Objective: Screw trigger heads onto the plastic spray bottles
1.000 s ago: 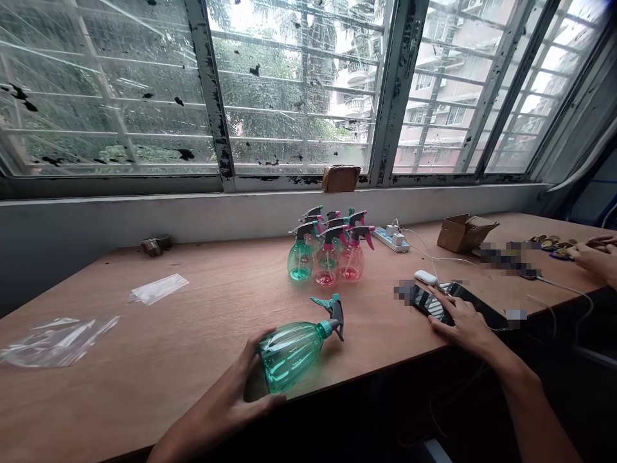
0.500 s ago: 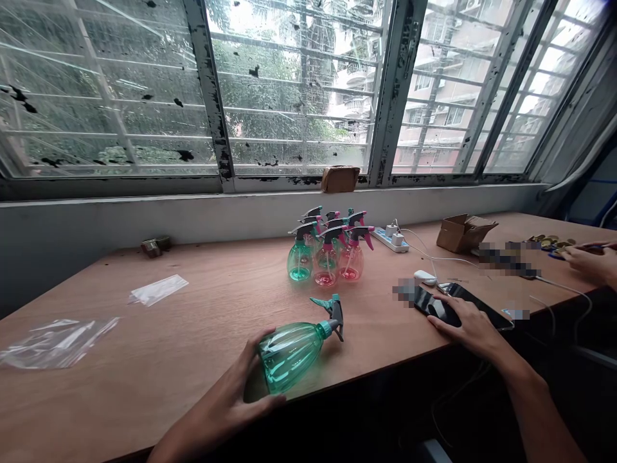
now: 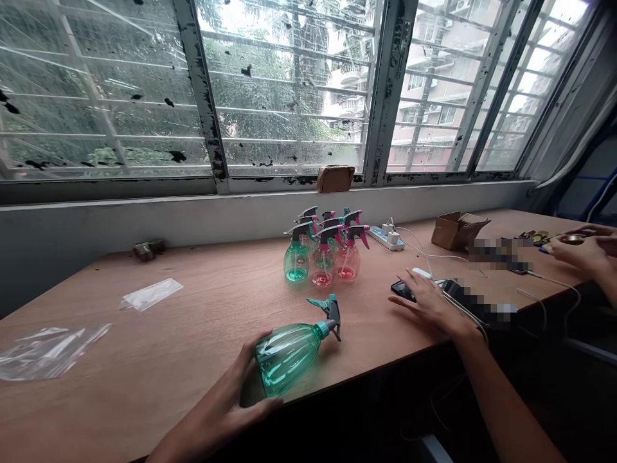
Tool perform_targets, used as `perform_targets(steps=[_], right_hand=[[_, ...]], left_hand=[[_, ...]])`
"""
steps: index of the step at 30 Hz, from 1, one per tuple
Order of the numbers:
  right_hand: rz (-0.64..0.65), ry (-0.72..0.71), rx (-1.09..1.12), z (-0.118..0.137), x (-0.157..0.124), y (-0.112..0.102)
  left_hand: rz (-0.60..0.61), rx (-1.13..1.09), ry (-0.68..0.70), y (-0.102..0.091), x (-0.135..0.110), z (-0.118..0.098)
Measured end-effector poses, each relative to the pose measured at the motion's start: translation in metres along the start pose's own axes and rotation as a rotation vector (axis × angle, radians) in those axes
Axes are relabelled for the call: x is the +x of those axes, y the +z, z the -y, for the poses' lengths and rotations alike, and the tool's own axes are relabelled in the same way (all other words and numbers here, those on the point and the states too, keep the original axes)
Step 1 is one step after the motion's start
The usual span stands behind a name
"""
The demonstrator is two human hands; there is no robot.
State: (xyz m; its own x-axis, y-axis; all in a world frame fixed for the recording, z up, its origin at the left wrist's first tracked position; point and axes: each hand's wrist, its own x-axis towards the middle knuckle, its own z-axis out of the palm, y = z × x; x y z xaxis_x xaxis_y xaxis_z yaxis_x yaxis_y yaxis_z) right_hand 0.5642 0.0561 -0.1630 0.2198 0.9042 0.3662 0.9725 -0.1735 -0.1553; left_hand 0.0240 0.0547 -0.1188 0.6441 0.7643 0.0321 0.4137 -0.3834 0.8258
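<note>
A translucent green spray bottle (image 3: 289,357) lies tilted on its side near the table's front edge, its grey and green trigger head (image 3: 332,316) pointing right. My left hand (image 3: 236,386) is curved around the bottle's base, with thumb below and fingers behind it. My right hand (image 3: 429,302) is spread flat over a dark phone (image 3: 402,289), fingers stretched to the left; whether the palm touches it I cannot tell. Behind them several smaller spray bottles, green (image 3: 295,262) and pink (image 3: 347,260), stand upright in a cluster.
Clear plastic bags (image 3: 53,350) lie at the left. A white power strip (image 3: 385,238) with cables and an open cardboard box (image 3: 457,230) stand at the back right. At the far right, another person's hands (image 3: 581,251) hold a small round thing by several gold pieces (image 3: 533,238).
My right hand has moved left and its fingers have spread out over the phone. The left hand and green bottle stay put. Another person's hands have come further into view.
</note>
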Motion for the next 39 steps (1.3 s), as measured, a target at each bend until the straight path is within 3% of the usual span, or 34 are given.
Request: perform_targets(steps=[4, 12, 17, 20, 23, 25, 27, 28, 31, 36, 39], right_hand=[[-0.053, 0.044, -0.016, 0.001, -0.009, -0.006], [-0.129, 0.249, 0.023, -0.032, -0.054, -0.012], [-0.205, 0.278, 0.147, -0.022, -0.055, -0.015], [-0.239, 0.207, 0.290, 0.004, -0.051, -0.019], [-0.147, 0.054, 0.482, 0.047, -0.053, -0.027], [0.048, -0.123, 0.684, 0.083, -0.059, -0.034], [0.373, -0.230, 1.168, 0.120, -0.065, -0.039], [0.463, -0.201, 1.318, 0.138, -0.068, -0.039], [0.535, 0.034, 1.555, 0.180, -0.072, -0.033], [0.568, 0.265, 1.664, 0.217, -0.069, -0.018], [0.570, 0.446, 1.666, 0.228, -0.069, -0.015]], left_hand=[[0.007, -0.018, -0.009, 0.000, 0.000, -0.003], [-0.022, -0.011, -0.005, 0.000, -0.002, -0.012], [-0.044, 0.000, -0.006, 0.001, -0.004, -0.012], [-0.086, -0.038, 0.052, 0.008, -0.008, -0.015], [-0.177, -0.034, 0.215, 0.018, -0.013, -0.020], [-0.202, -0.058, 0.302, 0.021, -0.014, -0.022], [-0.209, -0.111, 0.341, 0.021, -0.012, -0.021], [-0.211, -0.130, 0.345, 0.020, -0.011, -0.020], [-0.204, -0.143, 0.306, 0.021, -0.008, -0.013], [-0.258, -0.098, 0.167, 0.024, -0.006, 0.005], [-0.281, 0.036, 0.178, 0.027, -0.008, 0.015]])
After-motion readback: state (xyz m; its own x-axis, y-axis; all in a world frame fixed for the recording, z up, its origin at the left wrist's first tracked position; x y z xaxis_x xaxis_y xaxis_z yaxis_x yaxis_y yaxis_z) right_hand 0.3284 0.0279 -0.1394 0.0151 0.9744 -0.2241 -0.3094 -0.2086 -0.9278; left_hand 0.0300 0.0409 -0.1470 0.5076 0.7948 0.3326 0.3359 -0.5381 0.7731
